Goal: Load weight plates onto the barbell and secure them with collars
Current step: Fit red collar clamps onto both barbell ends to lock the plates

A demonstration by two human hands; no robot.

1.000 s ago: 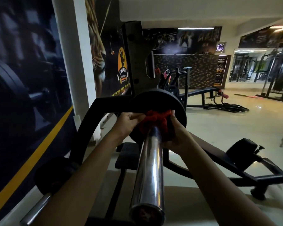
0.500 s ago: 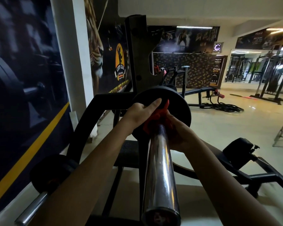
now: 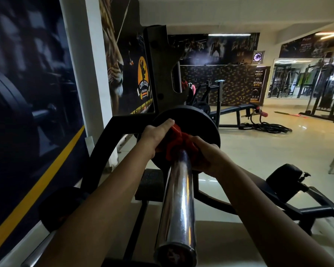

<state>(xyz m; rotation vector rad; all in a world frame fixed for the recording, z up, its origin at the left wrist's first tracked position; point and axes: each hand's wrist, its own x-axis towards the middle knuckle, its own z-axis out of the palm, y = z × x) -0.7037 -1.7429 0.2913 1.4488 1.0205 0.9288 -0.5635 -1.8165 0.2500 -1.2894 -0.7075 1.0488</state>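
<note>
The chrome barbell sleeve [image 3: 176,205] runs from the bottom centre away from me. One black weight plate [image 3: 202,126] sits on it, facing me. Pressed against that plate is a red collar [image 3: 178,138] around the sleeve. My left hand [image 3: 156,137] grips the collar's left side, index finger stretched up along its raised lever onto the plate. My right hand [image 3: 202,153] wraps the collar from the right and below. Both hands hide much of the collar.
The black rack frame [image 3: 112,135] and its upright [image 3: 160,74] stand just behind the plate. A pillar and dark wall posters close the left side. A padded bench part [image 3: 285,180] lies low right. Another bench [image 3: 237,110] and ropes sit farther back on the tiled floor.
My left index finger has lifted from a curled grip and now points up along the collar's lever. The view shifted slightly; the collar stays against the plate.
</note>
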